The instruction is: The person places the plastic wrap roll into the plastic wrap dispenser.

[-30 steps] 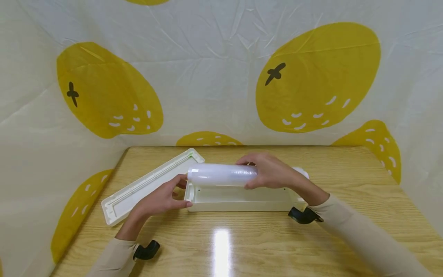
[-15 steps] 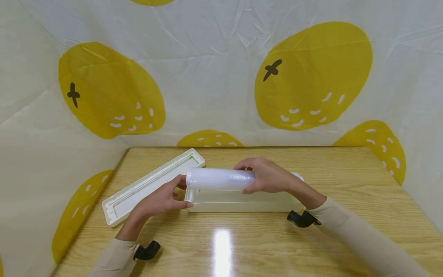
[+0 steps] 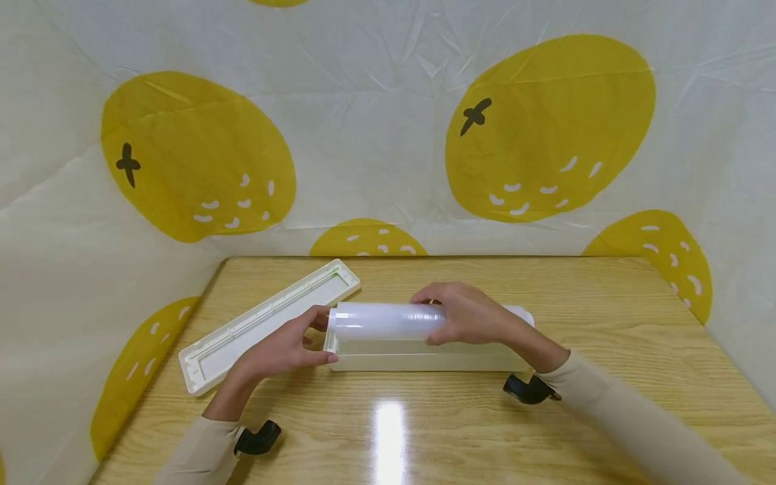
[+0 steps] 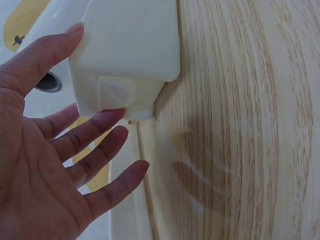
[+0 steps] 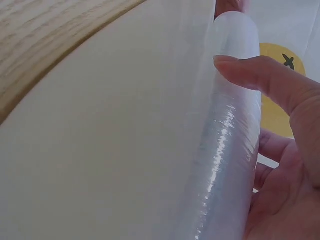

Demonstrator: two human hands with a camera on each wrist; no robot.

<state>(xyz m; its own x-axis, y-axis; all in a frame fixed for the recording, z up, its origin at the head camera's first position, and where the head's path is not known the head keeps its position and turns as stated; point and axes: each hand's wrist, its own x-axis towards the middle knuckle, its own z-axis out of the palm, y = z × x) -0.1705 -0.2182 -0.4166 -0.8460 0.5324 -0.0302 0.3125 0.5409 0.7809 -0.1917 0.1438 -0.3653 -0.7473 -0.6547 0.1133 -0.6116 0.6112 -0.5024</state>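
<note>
In the head view a roll of clear plastic wrap (image 3: pixel 382 321) lies lengthwise at the top of a long white dispenser box (image 3: pixel 424 364). My right hand (image 3: pixel 475 315) grips the roll right of its middle. The right wrist view has the thumb on the near side of the wrap roll (image 5: pixel 220 165) and other fingers behind it. My left hand (image 3: pixel 281 349) holds the box's left end, thumb at the front corner and fingers toward the back. Up close in the left wrist view, fingertips touch the end of the box (image 4: pixel 130 45). The roll's right end is partly hidden behind my right hand.
A long white lid (image 3: pixel 261 323) lies slantwise on the wooden table (image 3: pixel 461 431), left of the box, inner side up. A curtain (image 3: pixel 370 155) printed with yellow fruit hangs behind the table. Black wrist mounts (image 3: pixel 257 438) stick out from both sleeves.
My right hand has lowered the wrap roll toward the front and down into the box opening, so less of the box's inside shows. My left hand has stayed at the box's left end.
</note>
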